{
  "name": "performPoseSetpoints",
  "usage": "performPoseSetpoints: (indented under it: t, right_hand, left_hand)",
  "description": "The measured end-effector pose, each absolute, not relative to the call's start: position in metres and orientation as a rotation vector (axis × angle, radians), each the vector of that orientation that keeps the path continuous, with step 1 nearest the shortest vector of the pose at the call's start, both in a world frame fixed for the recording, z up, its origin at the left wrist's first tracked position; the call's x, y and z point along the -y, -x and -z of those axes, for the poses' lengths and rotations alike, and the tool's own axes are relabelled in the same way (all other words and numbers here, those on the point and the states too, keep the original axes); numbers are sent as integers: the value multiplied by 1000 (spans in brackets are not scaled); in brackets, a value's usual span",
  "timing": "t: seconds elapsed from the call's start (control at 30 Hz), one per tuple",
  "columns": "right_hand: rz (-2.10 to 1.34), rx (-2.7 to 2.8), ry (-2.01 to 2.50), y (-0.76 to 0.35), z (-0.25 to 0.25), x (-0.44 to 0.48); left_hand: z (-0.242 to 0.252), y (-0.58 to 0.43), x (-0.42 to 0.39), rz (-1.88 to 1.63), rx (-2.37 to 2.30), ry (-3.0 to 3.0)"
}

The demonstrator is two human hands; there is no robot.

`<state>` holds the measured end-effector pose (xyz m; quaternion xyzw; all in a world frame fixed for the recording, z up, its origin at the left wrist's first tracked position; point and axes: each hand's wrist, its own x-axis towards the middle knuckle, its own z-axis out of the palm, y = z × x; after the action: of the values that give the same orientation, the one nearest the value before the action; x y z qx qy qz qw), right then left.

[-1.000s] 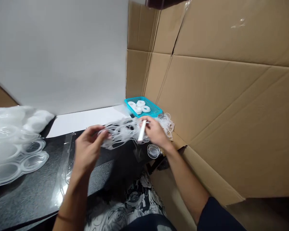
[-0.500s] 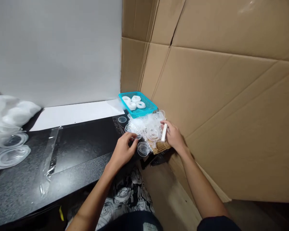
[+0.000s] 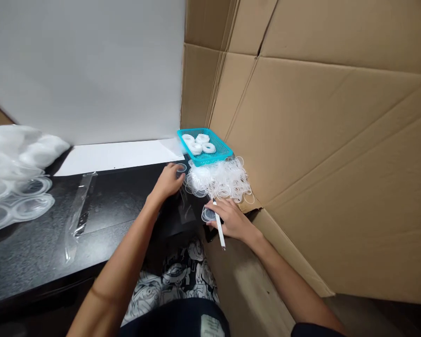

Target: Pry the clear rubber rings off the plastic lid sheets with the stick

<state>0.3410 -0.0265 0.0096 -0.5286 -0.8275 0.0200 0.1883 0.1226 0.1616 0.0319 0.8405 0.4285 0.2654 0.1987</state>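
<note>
My left hand (image 3: 169, 180) reaches over the black table surface, thumb and fingers apart, beside a thin clear ring (image 3: 181, 167). Whether the fingertips touch that ring I cannot tell. A slim white stick (image 3: 220, 230) lies in my right hand (image 3: 232, 219), which is low at the table's near corner. The same hand's fingertips are at a small group of clear rings (image 3: 206, 215), partly covering them. Between and beyond both hands spreads a heap of thin translucent rings (image 3: 217, 180).
A turquoise basket (image 3: 215, 160) holding several white ring bundles (image 3: 202, 138) stands behind the heap. Tall cardboard (image 3: 319, 140) walls off the right. Plastic-wrapped clear round pieces (image 3: 28, 206) lie at left, near a strip of clear tape (image 3: 77, 220) on the table.
My left hand has moved left and away from me, from the heap to the single ring. My right hand has come down and left to the small ring group, still with the white stick.
</note>
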Motion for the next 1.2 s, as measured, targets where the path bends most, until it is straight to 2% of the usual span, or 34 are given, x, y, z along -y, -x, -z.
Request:
performPoseSetpoints:
  t: [0.17, 0.33, 0.43, 0.57, 0.77, 0.9, 1.07, 1.2]
  right_hand:
    - [-72, 2327, 1237, -353, -34, 19]
    - [392, 1947, 1563, -402, -60, -24]
    - [266, 1943, 1755, -425, -51, -41]
    - [79, 1764, 1677, -421, -23, -23]
    - [66, 1828, 1696, -400, 2, 10]
    - [-69, 1918, 1805, -408, 1, -11]
    - [-61, 1914, 1795, -419, 0, -33]
    - [87, 1746, 1709, -416, 3, -15]
  left_hand:
    - [-23, -153, -232, -546, -1347, -2385]
    - [-14, -160, -254, -422, -1332, -2370]
    - [-16, -160, -263, -367, -1328, -2322]
    - [-31, -153, -271, -326, -1272, -2247]
    - [-85, -135, -254, -539, -1022, -2176]
    - [-111, -179, -225, -657, -754, -2183]
    - [-87, -274, -187, -668, -720, -2249]
    - [-62, -302, -174, -739, -740, -2302]
